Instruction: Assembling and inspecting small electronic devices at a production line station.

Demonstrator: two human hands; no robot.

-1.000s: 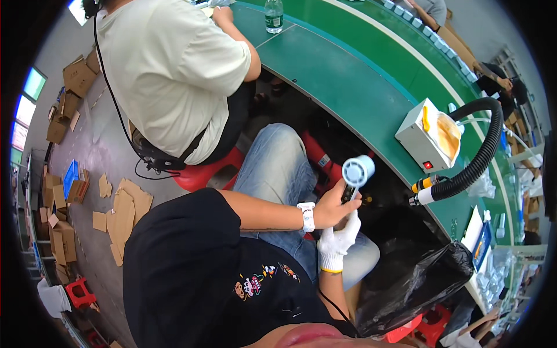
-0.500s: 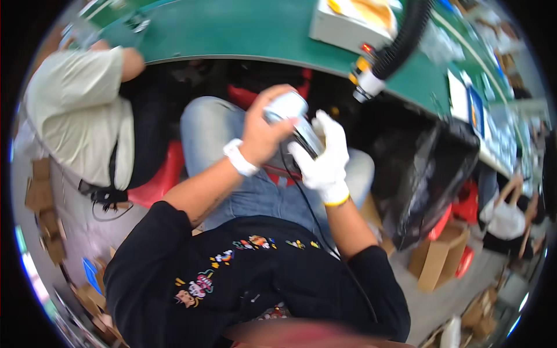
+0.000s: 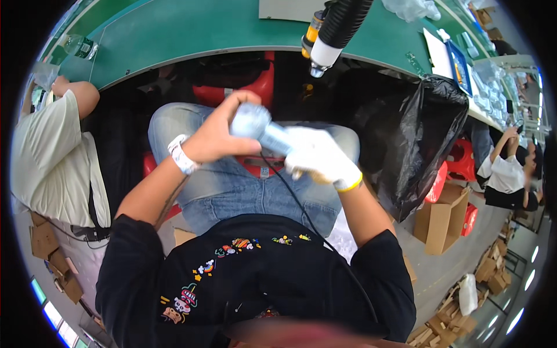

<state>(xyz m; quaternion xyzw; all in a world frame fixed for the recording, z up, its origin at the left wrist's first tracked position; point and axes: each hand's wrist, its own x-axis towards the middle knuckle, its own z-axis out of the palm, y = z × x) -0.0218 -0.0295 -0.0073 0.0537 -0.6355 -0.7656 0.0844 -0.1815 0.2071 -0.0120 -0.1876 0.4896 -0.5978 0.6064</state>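
Note:
Above my lap I hold a pale blue handheld device (image 3: 275, 138) with a wide rounded head and a narrower handle; blur hides its exact kind. My bare left hand (image 3: 223, 130), with a white band on the wrist, grips the head, thumb on the near side and fingers over the far side. A white glove with a yellow cuff covers my right hand (image 3: 322, 155), which is closed around the handle's end. Beyond the device, a yellow-and-black tool with a silver tip (image 3: 317, 71) hangs beside a thick black hose (image 3: 346, 26) at the bench edge.
Ahead runs a green workbench (image 3: 191, 30), with a blue-edged tray (image 3: 458, 66) at its right. A black plastic bag (image 3: 432, 127) hangs below it. A cardboard box (image 3: 442, 223) stands on the floor at right. A co-worker in a pale shirt (image 3: 52, 156) sits close at left.
The device and both hands have moved left and slightly down, and the device has turned to lie more sideways. My gloved fingers, formerly spread, have closed on its handle. My view has shifted too.

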